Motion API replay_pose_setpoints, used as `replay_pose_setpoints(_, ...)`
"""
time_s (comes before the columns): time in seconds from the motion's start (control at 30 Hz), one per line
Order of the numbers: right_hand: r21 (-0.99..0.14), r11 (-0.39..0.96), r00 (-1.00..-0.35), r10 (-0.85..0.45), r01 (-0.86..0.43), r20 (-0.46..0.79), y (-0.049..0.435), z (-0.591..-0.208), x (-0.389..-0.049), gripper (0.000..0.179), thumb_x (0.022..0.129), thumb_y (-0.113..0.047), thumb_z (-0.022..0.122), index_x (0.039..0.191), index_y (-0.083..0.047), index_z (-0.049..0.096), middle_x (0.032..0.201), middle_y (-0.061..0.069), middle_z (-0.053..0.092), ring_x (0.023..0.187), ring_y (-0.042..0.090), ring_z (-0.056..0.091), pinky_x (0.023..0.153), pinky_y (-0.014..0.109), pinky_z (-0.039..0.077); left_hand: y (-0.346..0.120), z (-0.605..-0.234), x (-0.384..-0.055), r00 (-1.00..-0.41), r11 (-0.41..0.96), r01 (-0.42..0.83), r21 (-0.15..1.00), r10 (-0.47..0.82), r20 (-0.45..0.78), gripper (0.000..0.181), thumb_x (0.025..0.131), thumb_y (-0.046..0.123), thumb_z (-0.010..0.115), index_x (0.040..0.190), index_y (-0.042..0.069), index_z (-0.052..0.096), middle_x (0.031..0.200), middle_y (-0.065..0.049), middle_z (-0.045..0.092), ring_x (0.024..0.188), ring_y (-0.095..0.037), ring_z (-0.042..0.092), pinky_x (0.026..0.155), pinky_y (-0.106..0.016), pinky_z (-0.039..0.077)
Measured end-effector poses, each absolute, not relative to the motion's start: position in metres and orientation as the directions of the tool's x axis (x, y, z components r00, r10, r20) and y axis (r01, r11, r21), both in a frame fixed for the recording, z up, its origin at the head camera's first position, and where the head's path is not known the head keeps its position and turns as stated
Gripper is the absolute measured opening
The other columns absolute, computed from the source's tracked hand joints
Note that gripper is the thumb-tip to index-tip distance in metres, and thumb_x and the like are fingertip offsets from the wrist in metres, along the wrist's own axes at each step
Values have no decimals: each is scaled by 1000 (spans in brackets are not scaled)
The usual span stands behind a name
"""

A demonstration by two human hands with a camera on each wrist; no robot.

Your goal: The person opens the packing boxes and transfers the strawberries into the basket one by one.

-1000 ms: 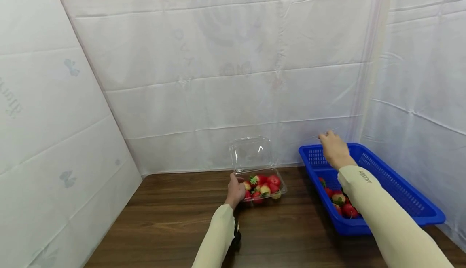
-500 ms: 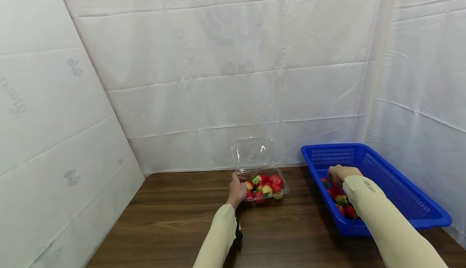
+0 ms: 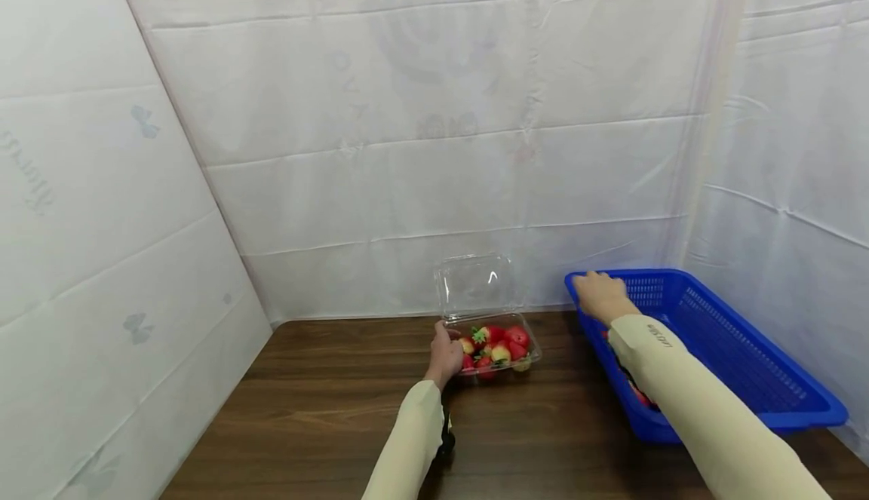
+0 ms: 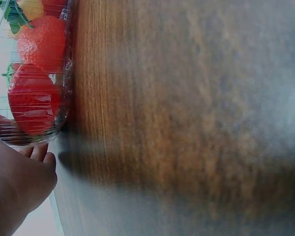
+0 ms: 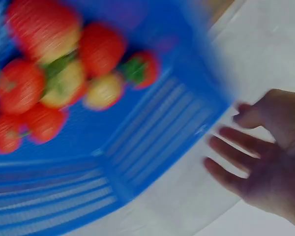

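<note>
Your sleeves (image 3: 699,394) are cream, the basket (image 3: 720,342) blue, strawberries (image 3: 517,336) red and yellowish, leaves (image 3: 479,336) green, table (image 3: 339,409) streaky brown, sheeting (image 3: 380,191) white.

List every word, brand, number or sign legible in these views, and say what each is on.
"LetsSlim", roughly: right sleeve, near the cuff; too small to be certain.
"O V A", as best as it reads: back sheet; other marks there are too faint.
Unreadable pale script: left sheet.
No legible text: clear plastic clamshell, blue plastic basket.
</note>
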State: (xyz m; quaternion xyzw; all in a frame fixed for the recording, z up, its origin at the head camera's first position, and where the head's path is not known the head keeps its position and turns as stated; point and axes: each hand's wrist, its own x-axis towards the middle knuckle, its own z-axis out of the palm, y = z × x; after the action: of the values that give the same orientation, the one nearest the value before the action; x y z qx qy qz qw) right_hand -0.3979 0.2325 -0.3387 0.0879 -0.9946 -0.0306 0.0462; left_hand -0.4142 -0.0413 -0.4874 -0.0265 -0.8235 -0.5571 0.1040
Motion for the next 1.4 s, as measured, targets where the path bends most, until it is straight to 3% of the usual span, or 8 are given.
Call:
replay_pose_setpoints(0.1, 95, 972, -938, -234, -216, 257, 201, -345, -408, 41, 91, -7, 64, 130, 1, 59, 129, 29, 61, 121, 48, 58, 97, 62, 51, -40, -489, -414, -977, 381, 159, 911, -72, 201, 44, 87, -6, 40, 130, -7, 43, 125, -28, 62, 123, -43, 57, 107, -55, 43)
replay_pose_setpoints(0.2, 106, 951, -902, -308, -289, 302, 173, -352, -409, 41, 94, -12, 63, 134, -2, 59, 131, 26, 60, 123, 44, 57, 99, 58, 52, -38, -490, -414, -977, 390, 159, 907, -69, 201, 43, 87, -5, 40, 130, -6, 43, 125, -27, 62, 123, -42, 57, 107, -54, 43)
replay_pose_setpoints(0.47, -42, 828, -829, -558, -559, 33, 129, -392, -393, 35, 100, -27, 62, 125, -3, 66, 124, 24, 63, 117, 42, 59, 100, 58, 49, -30, -489, -412, -965, 400, 208, 892, -65, 254, 43, 85, -7, 40, 128, -7, 43, 122, -28, 64, 120, -43, 59, 104, -54, 45)
replay_pose_setpoints(0.67, -112, 843, -846, -506, -526, 166, 127, -451, -389, 38, 100, -28, 59, 133, -9, 60, 128, 22, 64, 123, 43, 58, 104, 61, 42, -24, -489, -407, -953, 408, 245, 879, -65, 296, 42, 85, -7, 41, 127, -8, 42, 119, -29, 65, 117, -45, 60, 102, -55, 46)
replay_pose_setpoints(0.83, -66, 875, -828, -428, -481, 362, 120, -480, -377, 37, 96, -26, 56, 129, -12, 67, 122, 18, 69, 118, 38, 62, 106, 56, 42, -26, -495, -401, -947, 376, 266, 888, -70, 313, 43, 85, -8, 42, 128, -9, 41, 116, -28, 66, 115, -46, 61, 101, -56, 47)
replay_pose_setpoints(0.93, -46, 886, -816, -403, -461, 415, 118, -486, -376, 37, 94, -26, 56, 127, -15, 69, 119, 14, 71, 115, 34, 63, 106, 53, 43, -28, -495, -400, -950, 376, 260, 889, -68, 306, 44, 86, -9, 41, 130, -10, 40, 117, -28, 65, 115, -46, 60, 102, -55, 47)
replay_pose_setpoints(1.1, -54, 895, -836, -390, -442, 386, 116, -484, -377, 40, 95, -29, 54, 131, -16, 68, 124, 14, 68, 119, 36, 60, 109, 54, 41, -30, -492, -400, -951, 374, 262, 889, -58, 305, 43, 88, -9, 40, 130, -10, 39, 120, -29, 63, 117, -46, 59, 102, -56, 46)
replay_pose_setpoints(1.4, -179, 877, -891, -416, -446, 183, 112, -466, -387, 53, 92, -24, 53, 143, -12, 57, 134, 24, 62, 125, 44, 55, 109, 60, 36, -29, -490, -402, -950, 387, 249, 888, -82, 302, 42, 86, -8, 40, 129, -10, 40, 118, -29, 65, 118, -45, 59, 104, -56, 45)
